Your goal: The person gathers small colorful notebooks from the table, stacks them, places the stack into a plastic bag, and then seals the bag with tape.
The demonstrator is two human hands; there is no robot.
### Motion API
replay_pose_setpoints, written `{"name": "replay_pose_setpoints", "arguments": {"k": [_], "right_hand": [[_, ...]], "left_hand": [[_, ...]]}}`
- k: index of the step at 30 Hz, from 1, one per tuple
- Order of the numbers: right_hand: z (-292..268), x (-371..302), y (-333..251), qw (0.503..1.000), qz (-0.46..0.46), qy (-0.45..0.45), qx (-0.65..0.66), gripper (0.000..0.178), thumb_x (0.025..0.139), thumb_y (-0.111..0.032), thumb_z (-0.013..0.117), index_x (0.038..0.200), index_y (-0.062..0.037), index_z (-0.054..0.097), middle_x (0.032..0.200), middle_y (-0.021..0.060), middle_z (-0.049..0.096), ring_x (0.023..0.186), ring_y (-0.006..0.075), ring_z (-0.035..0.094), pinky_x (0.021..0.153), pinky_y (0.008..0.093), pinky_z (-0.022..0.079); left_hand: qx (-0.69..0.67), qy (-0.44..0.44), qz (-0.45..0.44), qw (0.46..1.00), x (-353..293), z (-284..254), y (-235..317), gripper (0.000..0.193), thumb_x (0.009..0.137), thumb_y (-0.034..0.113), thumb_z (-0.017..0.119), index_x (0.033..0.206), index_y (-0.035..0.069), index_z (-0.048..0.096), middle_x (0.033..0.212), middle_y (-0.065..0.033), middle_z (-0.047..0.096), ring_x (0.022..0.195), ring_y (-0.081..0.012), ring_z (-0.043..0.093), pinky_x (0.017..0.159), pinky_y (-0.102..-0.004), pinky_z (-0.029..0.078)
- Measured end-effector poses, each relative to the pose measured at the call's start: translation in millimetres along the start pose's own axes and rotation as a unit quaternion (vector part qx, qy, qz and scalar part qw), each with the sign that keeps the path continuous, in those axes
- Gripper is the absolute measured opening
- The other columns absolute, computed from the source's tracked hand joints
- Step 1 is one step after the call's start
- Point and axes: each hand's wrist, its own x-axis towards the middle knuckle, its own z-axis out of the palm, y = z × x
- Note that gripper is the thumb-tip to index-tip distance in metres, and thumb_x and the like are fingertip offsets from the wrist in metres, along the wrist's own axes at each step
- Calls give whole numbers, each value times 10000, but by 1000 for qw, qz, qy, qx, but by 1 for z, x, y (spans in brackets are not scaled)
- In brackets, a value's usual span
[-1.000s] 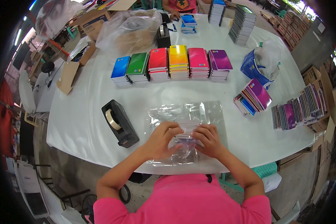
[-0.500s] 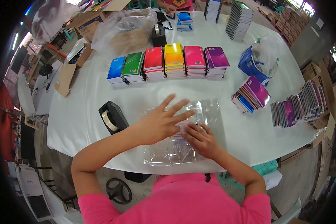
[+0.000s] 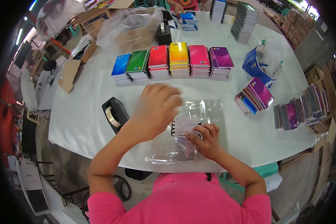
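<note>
A pile of clear plastic bags (image 3: 209,112) lies on the white table (image 3: 86,112) in front of me. On it sits a small bagged bundle of spiral notebooks (image 3: 183,128). My right hand (image 3: 207,140) presses on that bundle with its fingers bent. My left hand (image 3: 156,109) hovers blurred above the bags' left side, fingers apart, holding nothing. Beyond the bags a row of small notebook stacks (image 3: 171,61) runs from blue through green, red, yellow and pink to purple.
A black tape dispenser (image 3: 115,115) stands left of the bags. Fanned notebooks (image 3: 254,95) and more rows (image 3: 302,111) lie at the right, behind them a blue bag (image 3: 258,64). Cardboard boxes (image 3: 75,63), a big plastic sack (image 3: 132,28), tall stacks (image 3: 244,20) and another person's hand (image 3: 178,8) are at the back.
My left hand has lifted off the bagged bundle and swung up and forward over the bags. My right hand has stayed on the bundle.
</note>
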Motion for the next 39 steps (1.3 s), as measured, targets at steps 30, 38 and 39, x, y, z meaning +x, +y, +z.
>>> {"name": "replay_pose_setpoints", "arguments": {"k": [30,38,39], "right_hand": [[-13,53,26,875,291,-199,331,205,629,-117,702,824,-82,649,872,34,548,832,224,549,742,333,437],[-29,51,4,974,-18,-217,68,265,694,-42,592,957,-34,565,1006,70,550,991,262,515,905,403,370],[-31,49,4,967,-42,-245,59,275,718,-36,574,993,-28,556,1037,78,551,1022,271,510,937,408,355]], "left_hand": [[-123,-76,-129,981,-21,78,18,271,629,29,665,889,14,591,830,-115,549,808,-280,537,701,-364,470],[-17,-38,-143,989,-48,78,57,181,636,23,593,806,-8,540,815,-111,504,809,-275,503,652,-354,466],[-5,-26,-137,990,-53,86,60,173,634,23,583,799,-5,542,811,-110,502,800,-271,501,644,-347,464]]}}
